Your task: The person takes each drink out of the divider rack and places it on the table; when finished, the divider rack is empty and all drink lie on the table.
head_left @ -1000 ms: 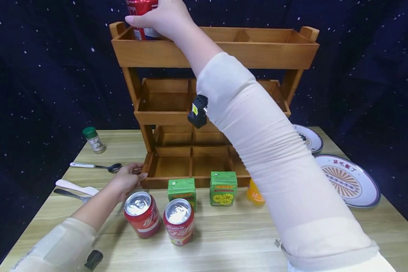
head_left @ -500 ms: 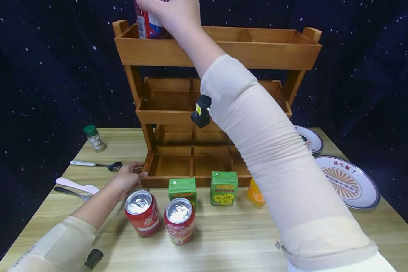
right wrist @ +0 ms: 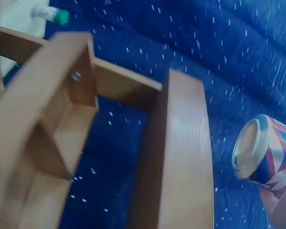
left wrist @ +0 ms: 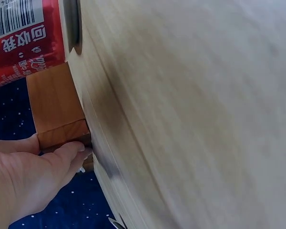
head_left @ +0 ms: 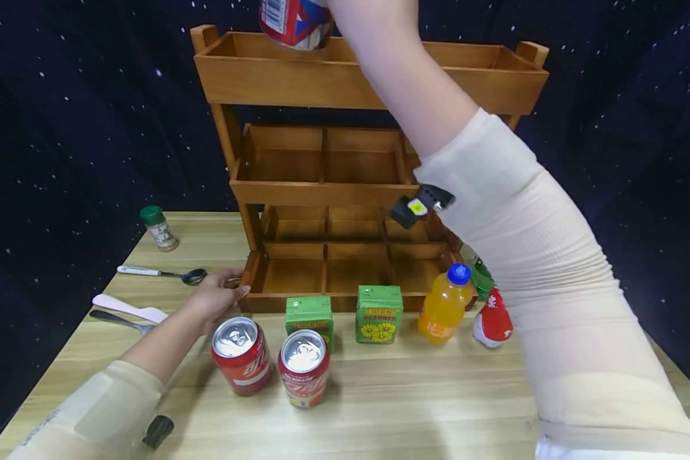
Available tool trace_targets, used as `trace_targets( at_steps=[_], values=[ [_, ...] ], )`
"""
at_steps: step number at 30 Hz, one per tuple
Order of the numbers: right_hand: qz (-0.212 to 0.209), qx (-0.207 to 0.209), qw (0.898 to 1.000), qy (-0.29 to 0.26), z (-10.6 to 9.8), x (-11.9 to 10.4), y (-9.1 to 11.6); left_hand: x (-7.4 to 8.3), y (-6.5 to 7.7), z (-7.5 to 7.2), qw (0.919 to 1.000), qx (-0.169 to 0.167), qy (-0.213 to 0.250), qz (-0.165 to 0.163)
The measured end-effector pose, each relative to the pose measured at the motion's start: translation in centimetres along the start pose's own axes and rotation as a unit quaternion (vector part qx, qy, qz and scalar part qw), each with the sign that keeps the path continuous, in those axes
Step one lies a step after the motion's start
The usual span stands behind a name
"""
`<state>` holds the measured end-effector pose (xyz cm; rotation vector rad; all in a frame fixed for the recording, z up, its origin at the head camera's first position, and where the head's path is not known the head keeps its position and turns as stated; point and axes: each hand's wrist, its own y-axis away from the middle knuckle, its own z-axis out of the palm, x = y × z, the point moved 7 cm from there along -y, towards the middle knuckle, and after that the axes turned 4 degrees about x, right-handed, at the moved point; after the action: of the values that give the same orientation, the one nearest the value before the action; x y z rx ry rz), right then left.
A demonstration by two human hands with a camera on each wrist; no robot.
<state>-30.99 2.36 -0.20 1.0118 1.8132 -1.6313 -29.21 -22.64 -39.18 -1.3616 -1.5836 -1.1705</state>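
Observation:
My right hand (head_left: pixel 379 19), partly cut off by the top edge of the head view, grips a red and blue soda can (head_left: pixel 296 22). In the right wrist view the can's silver bottom (right wrist: pixel 247 149) shows beyond the top tier's wooden front board (right wrist: pixel 186 157). The can hangs over the top tier of a wooden shelf rack (head_left: pixel 299 83). Down at the rack's lower left corner, my left hand (head_left: pixel 218 299) pinches the wood between thumb and fingers; the left wrist view shows this hand (left wrist: pixel 33 176) against the corner. Two red soda cans stand nearby, one left (head_left: pixel 244 364), one right (head_left: pixel 305 377).
Two green drink cartons, one (head_left: pixel 309 319) behind the right can, another (head_left: pixel 379 316) beside it, stand before the rack. An orange juice bottle (head_left: pixel 444 306) and a red-and-white object (head_left: pixel 493 322) lie further right. Left are a spoon (head_left: pixel 192 276), a pink-handled utensil (head_left: pixel 129 308) and a spice jar (head_left: pixel 160 230).
My right hand has lifted the soda can out of the top tier's left part and moved it rightward. The arm now uncovers the juice bottle and hides the plates. My left hand stays put.

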Motion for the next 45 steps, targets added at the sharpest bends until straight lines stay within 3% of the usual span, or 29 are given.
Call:
trace_targets(
  at_steps=[3, 6, 14, 20, 24, 30, 35, 45],
  values=[
    [-0.079, -0.011, 0.992, -0.101, -1.4, -0.5, 3.5, 0.0, -0.1, 0.1, 1.0000, -0.004, 0.001, -0.005],
    [-0.099, -0.030, 0.984, -0.143, -2.5, 0.4, 7.4, 0.0, -0.1, 0.1, 1.0000, -0.005, 0.004, -0.007],
    [-0.059, -0.108, 0.987, -0.101, -3.9, 7.5, 16.0, -0.1, 0.1, -0.2, 0.9999, -0.004, 0.005, -0.009],
    [-0.023, -0.186, 0.981, -0.053, -3.8, 12.7, 21.9, -0.2, 0.7, -0.2, 0.9998, -0.006, 0.009, -0.014],
    [0.011, -0.225, 0.974, -0.014, -3.5, 14.6, 25.1, 0.0, 0.8, -0.2, 0.9999, -0.004, 0.009, -0.011],
    [0.072, -0.256, 0.964, 0.015, -3.0, 16.1, 28.1, 0.1, 0.8, 0.1, 0.9999, -0.010, 0.007, -0.012],
    [0.102, -0.275, 0.956, -0.015, -2.4, 17.7, 29.3, 0.2, 0.7, 0.4, 0.9998, -0.013, 0.008, -0.012],
    [0.089, -0.276, 0.956, -0.047, -2.3, 19.3, 30.4, 0.2, 0.5, 0.6, 0.9998, -0.019, 0.003, -0.007]
  ],
)
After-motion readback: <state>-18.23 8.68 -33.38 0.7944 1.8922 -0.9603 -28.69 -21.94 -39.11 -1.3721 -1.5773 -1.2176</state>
